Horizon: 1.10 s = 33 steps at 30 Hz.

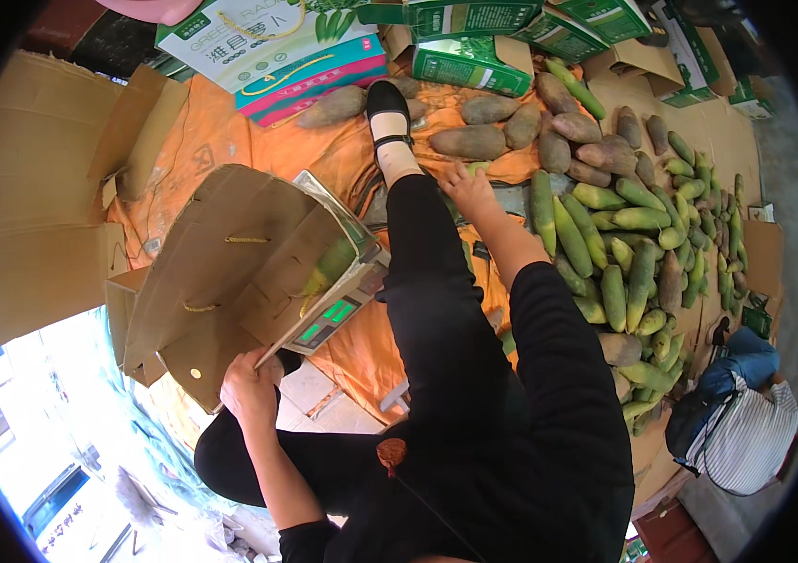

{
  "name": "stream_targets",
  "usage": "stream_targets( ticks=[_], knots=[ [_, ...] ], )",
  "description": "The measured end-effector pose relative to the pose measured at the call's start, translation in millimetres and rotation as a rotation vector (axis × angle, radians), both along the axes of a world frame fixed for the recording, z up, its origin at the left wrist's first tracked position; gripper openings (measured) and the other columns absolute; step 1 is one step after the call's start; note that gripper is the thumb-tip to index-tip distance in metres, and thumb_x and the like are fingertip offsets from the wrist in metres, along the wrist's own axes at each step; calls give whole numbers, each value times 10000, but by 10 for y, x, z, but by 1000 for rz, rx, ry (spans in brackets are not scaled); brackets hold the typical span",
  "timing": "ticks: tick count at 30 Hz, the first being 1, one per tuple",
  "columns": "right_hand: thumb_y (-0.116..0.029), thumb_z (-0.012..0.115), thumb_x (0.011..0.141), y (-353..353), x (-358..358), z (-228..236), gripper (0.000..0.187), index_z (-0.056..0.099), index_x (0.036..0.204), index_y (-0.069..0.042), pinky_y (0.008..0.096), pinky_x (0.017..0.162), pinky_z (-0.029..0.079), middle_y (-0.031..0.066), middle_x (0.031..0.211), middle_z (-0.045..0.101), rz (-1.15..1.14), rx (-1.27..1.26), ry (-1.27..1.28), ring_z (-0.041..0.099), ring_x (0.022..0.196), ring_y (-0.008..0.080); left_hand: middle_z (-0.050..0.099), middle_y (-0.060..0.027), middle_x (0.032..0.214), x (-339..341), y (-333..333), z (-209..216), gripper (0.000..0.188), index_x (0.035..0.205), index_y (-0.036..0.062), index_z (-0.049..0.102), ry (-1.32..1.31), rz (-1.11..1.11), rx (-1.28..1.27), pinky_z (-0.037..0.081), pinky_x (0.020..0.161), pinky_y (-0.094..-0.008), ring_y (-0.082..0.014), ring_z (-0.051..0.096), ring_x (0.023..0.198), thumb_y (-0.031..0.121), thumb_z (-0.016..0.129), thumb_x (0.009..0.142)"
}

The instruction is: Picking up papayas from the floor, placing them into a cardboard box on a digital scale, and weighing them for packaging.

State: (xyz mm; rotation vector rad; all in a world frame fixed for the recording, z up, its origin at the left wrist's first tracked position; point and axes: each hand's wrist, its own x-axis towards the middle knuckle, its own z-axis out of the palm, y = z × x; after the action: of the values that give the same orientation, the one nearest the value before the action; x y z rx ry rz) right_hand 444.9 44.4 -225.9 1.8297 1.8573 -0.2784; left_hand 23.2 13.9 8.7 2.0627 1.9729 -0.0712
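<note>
My left hand (251,389) is closed on the near rim of an open cardboard carton (221,253) with yellow cord handles. The carton lies tilted, its mouth facing me, on a scale (329,324) with lit green displays. Inside rests a green radish (331,263). Beyond my knee, my right hand (470,194) curls over another green radish (480,167), mostly covered by the fingers. Several dark, soil-coated radishes (468,142) lie just past that hand on an orange sheet (211,141).
A large heap of green radishes (638,219) spreads to the right. Green printed boxes (474,66) and a white gift carton (258,47) stand at the back. Flattened cardboard (23,206) is at left. Another person (737,422) is at far right. My leg stretches between the carton and the heap.
</note>
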Motion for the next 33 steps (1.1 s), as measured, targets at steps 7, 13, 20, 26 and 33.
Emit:
stream_targets(
  ticks=[7, 13, 20, 26, 33],
  knots=[
    [-143, 572, 861, -11, -172, -183, 464, 506, 1314, -220, 418, 938, 378, 21, 1244, 495, 52, -7, -41, 421, 1221, 205, 632, -89, 774, -57, -27, 5, 151, 880, 127, 728, -3, 19, 41, 485, 682, -396, -292, 626, 764, 137, 680, 737],
    [-185, 520, 890, -247, -4, -317, 238, 573, 1122, -195, 456, 946, 367, 1, 1159, 562, -32, 40, -40, 502, 1149, 184, 617, -72, 752, -58, -9, -52, 118, 844, 132, 717, 18, -64, 75, 486, 679, -397, -274, 621, 765, 190, 711, 742],
    [-247, 750, 742, -717, -3, -44, 490, 524, 1170, -168, 449, 943, 404, 5, 1154, 568, -231, -19, 21, 527, 1129, 213, 617, -71, 758, -151, -42, -73, 115, 861, 145, 714, 22, -72, 103, 492, 689, -397, -269, 622, 771, 144, 666, 756],
    [-184, 733, 705, -986, 122, 501, 524, 539, 1192, -157, 462, 879, 472, 71, 1170, 560, -534, -15, 40, 531, 1121, 267, 633, -53, 777, -162, -73, -89, 142, 852, 131, 702, 28, -108, 133, 503, 691, -389, -251, 631, 784, 107, 658, 719],
    [-226, 801, 607, -799, 268, 1533, 622, 561, 1169, -114, 436, 895, 462, 108, 1131, 561, -549, 362, 289, 498, 1130, 321, 626, -63, 757, -207, -106, -145, 106, 817, 120, 687, -14, -155, 221, 498, 657, -397, -257, 631, 762, 101, 643, 722]
  ],
)
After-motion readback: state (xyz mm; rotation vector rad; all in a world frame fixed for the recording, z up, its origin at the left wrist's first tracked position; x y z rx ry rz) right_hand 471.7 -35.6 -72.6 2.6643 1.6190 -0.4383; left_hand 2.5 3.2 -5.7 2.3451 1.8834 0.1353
